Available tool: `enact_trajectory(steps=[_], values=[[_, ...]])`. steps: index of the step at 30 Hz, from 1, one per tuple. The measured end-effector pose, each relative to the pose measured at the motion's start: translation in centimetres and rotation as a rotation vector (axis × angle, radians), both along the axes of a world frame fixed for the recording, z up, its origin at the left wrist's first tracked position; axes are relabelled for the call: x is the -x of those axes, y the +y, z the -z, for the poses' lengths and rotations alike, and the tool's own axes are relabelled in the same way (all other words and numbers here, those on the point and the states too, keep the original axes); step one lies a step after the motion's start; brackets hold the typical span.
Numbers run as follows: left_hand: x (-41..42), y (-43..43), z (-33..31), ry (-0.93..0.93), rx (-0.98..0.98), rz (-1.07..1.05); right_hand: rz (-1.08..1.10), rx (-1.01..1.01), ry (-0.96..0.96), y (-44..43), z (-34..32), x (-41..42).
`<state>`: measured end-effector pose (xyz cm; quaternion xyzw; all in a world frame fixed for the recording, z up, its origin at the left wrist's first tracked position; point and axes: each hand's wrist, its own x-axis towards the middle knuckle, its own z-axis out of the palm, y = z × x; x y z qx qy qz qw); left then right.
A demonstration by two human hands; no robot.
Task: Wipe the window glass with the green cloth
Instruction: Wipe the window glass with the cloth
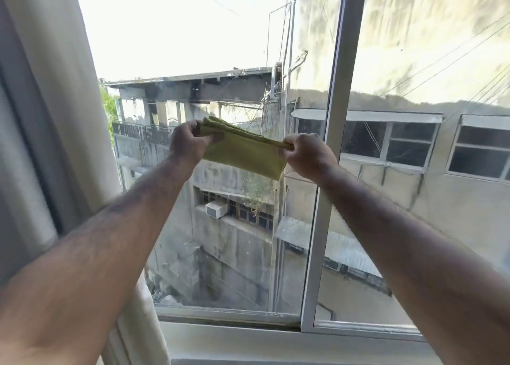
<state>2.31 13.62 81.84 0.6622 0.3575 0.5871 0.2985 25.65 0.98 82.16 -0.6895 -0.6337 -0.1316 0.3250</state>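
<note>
A yellow-green cloth [242,152], folded into a flat strip, is stretched between both hands in front of the window glass [209,60]. My left hand [187,141] pinches its left end, where the folded layers bunch up. My right hand [306,154] grips its right end between thumb and fingers. Both arms reach forward at about mid-height of the window. Whether the cloth touches the glass I cannot tell.
A white vertical frame bar [331,149] splits the window just right of my right hand, with a second pane [430,74] beyond it. A pale curtain [55,116] hangs along the left side. The white sill [248,345] runs below. Buildings stand outside.
</note>
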Motion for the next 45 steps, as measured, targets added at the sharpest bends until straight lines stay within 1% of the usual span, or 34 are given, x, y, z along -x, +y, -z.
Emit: enact_trajectory(steps=[2, 4, 6, 9, 11, 14, 18, 21, 25, 26, 28, 30, 32, 33, 34, 36, 37, 38, 39, 40, 43, 44, 45], values=[[-0.2, 0.4, -2.3, 0.045, -0.090, -0.110, -0.035, 0.013, -0.023, 0.4, -1.3, 0.2], [-0.3, 0.9, -4.2, 0.159, -0.211, -0.233, -0.045, 0.012, -0.069, 0.8, -2.3, 0.1], [-0.3, 1.6, -5.9, 0.268, -0.324, -0.290, -0.011, -0.088, -0.106, 1.5, -3.2, -0.9], [-0.4, 3.0, -7.9, 0.411, -0.426, -0.338, 0.192, -0.286, -0.201, 2.5, -4.6, -3.9], [-0.7, 4.2, -8.9, 0.472, -0.490, -0.395, 0.308, -0.363, -0.252, 3.3, -5.4, -6.6], [-1.2, 6.0, -9.8, 0.489, -0.563, -0.476, 0.384, -0.415, -0.276, 5.1, -5.7, -10.0], [-2.4, 8.7, -10.2, 0.481, -0.556, -0.512, 0.378, -0.528, -0.265, 7.6, -4.8, -12.5], [-3.7, 10.5, -9.8, 0.394, -0.584, -0.553, 0.409, -0.619, -0.288, 9.7, -4.3, -13.5], [-5.5, 12.3, -6.9, 0.127, -0.696, -0.595, 0.419, -0.731, -0.293, 11.5, -3.9, -14.5], [-6.2, 12.6, -5.8, 0.107, -0.731, -0.612, 0.415, -0.754, -0.298, 11.8, -3.8, -14.7], [-8.0, 13.1, -3.2, 0.124, -0.761, -0.636, 0.415, -0.789, -0.312, 12.1, -3.7, -14.9], [-9.8, 13.3, -0.9, 0.171, -0.704, -0.596, 0.416, -0.807, -0.329, 12.2, -3.6, -15.2], [-11.0, 13.8, 0.2, 0.199, -0.708, -0.609, 0.412, -0.818, -0.349, 12.2, -3.5, -15.3], [-11.2, 14.2, -0.2, 0.143, -0.689, -0.652, 0.413, -0.822, -0.355, 12.2, -3.4, -15.3], [-11.5, 14.5, -1.2, 0.033, -0.618, -0.695, 0.416, -0.827, -0.361, 12.3, -3.4, -15.4], [-12.2, 14.6, -4.8, -0.209, -0.396, -0.725, 0.414, -0.835, -0.368, 12.5, -3.3, -15.6], [-12.9, 14.5, -6.5, -0.248, -0.340, -0.725, 0.415, -0.842, -0.375, 12.6, -3.3, -15.6], [-13.9, 14.0, -7.5, -0.209, -0.365, -0.734, 0.422, -0.847, -0.382, 12.7, -3.3, -15.7], [-15.1, 13.5, -7.8, -0.123, -0.470, -0.736, 0.426, -0.847, -0.387, 12.7, -3.3, -15.7], [-16.5, 12.9, -7.2, -0.012, -0.618, -0.704, 0.428, -0.844, -0.393, 12.7, -3.3, -15.8], [-18.2, 12.1, -3.0, 0.450, -1.090, -0.511, 0.438, -0.830, -0.398, 12.7, -3.2, -15.7], [-17.4, 12.7, -1.9, 0.587, -1.204, -0.477, 0.439, -0.825, -0.394, 12.6, -3.2, -15.7], [-16.0, 13.3, -1.3, 0.673, -1.280, -0.472, 0.438, -0.824, -0.388, 12.5, -3.2, -15.6]])
